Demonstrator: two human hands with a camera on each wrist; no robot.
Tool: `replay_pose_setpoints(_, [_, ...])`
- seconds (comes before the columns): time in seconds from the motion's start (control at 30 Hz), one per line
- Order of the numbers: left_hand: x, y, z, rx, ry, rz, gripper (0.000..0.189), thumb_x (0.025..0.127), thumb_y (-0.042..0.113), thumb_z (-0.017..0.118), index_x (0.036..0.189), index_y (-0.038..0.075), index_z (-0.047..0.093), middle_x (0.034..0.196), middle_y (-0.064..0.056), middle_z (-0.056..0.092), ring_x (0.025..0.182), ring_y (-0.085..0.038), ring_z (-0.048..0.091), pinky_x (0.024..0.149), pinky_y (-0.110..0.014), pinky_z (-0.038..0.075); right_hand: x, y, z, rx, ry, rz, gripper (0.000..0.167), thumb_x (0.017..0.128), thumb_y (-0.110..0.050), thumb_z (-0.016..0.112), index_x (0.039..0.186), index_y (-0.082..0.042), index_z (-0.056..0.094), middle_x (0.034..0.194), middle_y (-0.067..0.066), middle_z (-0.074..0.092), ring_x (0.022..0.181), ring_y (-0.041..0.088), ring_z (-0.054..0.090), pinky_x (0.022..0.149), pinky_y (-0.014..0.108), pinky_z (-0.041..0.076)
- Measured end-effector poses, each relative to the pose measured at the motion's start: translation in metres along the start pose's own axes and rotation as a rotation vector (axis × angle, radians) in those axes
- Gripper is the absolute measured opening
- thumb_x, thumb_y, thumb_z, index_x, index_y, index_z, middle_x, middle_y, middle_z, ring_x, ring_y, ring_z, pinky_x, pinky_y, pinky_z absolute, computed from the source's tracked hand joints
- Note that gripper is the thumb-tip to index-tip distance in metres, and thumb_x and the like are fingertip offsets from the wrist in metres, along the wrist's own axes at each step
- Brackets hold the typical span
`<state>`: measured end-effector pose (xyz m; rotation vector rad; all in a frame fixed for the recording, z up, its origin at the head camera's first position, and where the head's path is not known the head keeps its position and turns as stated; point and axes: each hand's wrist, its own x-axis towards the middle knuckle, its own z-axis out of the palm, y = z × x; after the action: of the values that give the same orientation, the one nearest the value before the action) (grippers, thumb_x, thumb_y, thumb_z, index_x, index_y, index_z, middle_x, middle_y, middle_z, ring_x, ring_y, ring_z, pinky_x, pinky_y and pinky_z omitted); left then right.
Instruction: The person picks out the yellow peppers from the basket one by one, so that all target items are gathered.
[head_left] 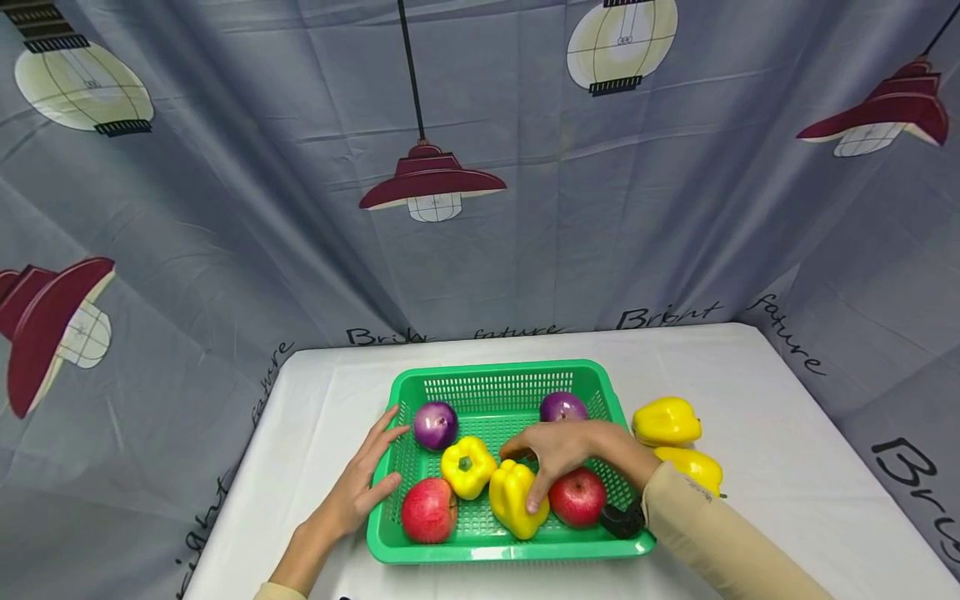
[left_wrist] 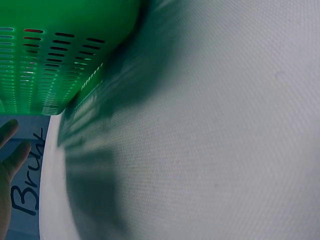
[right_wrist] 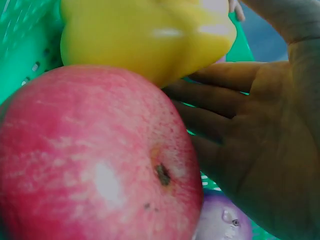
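Observation:
In the head view, my right hand (head_left: 558,454) reaches into the green basket (head_left: 517,553) and holds a yellow bell pepper (head_left: 513,504), thumb on its near side and fingers behind. The right wrist view shows that pepper (right_wrist: 145,35) close to the palm, with a red apple (right_wrist: 95,155) in front. My left hand (head_left: 360,483) is at the basket's left rim, fingers spread. Also in the basket are a second yellow bell pepper (head_left: 467,468), a red apple (head_left: 430,510) at left, another apple (head_left: 577,498) at right and two purple onions (head_left: 436,426), one partly hidden by my right hand.
A dark eggplant-like piece (head_left: 622,521) lies at the basket's right front corner, partly hidden by the sleeve. Two more yellow bell peppers (head_left: 667,421) lie on the white table (head_left: 787,467) to the right of the basket. A grey patterned curtain (head_left: 525,250) hangs behind.

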<state>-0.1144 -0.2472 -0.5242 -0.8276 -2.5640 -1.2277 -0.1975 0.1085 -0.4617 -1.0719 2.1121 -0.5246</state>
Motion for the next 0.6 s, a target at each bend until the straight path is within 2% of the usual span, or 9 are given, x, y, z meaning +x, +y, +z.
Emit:
replay_pose_setpoints(0.27, [-0.0013, -0.0015, 0.0011, 0.006, 0.006, 0.004, 0.062, 0.088, 0.015, 0.057, 0.148, 0.007, 0.046, 0.165, -0.014, 0.021, 0.15, -0.031, 0.024, 0.102, -0.074, 0.029, 0.0035, 0.0028, 0.003, 0.039, -0.054, -0.013, 0.096, 0.069, -0.048, 0.09, 0.146, -0.007, 0.052, 0.132, -0.011, 0.06, 0.116, 0.006, 0.054, 0.102, 0.031, 0.043])
replay_pose_setpoints(0.47, [-0.0008, -0.0021, 0.0013, 0.007, 0.008, 0.006, 0.063, 0.088, 0.015, 0.057, 0.149, 0.009, 0.046, 0.165, -0.014, 0.021, 0.15, -0.03, 0.023, 0.103, -0.074, 0.028, 0.0042, 0.0032, 0.0031, 0.061, -0.074, 0.027, 0.096, 0.069, -0.044, 0.092, 0.148, -0.007, 0.05, 0.13, -0.014, 0.059, 0.115, 0.004, 0.053, 0.101, 0.03, 0.043])
replay_pose_setpoints(0.6, [-0.0008, -0.0018, 0.002, 0.002, 0.008, 0.005, 0.063, 0.088, 0.015, 0.057, 0.149, 0.007, 0.046, 0.165, -0.014, 0.021, 0.151, -0.031, 0.022, 0.103, -0.074, 0.027, 0.0041, 0.0046, 0.0031, 0.094, -0.086, 0.018, 0.093, 0.07, -0.04, 0.092, 0.147, -0.008, 0.051, 0.125, -0.016, 0.06, 0.111, 0.002, 0.055, 0.099, 0.027, 0.044])
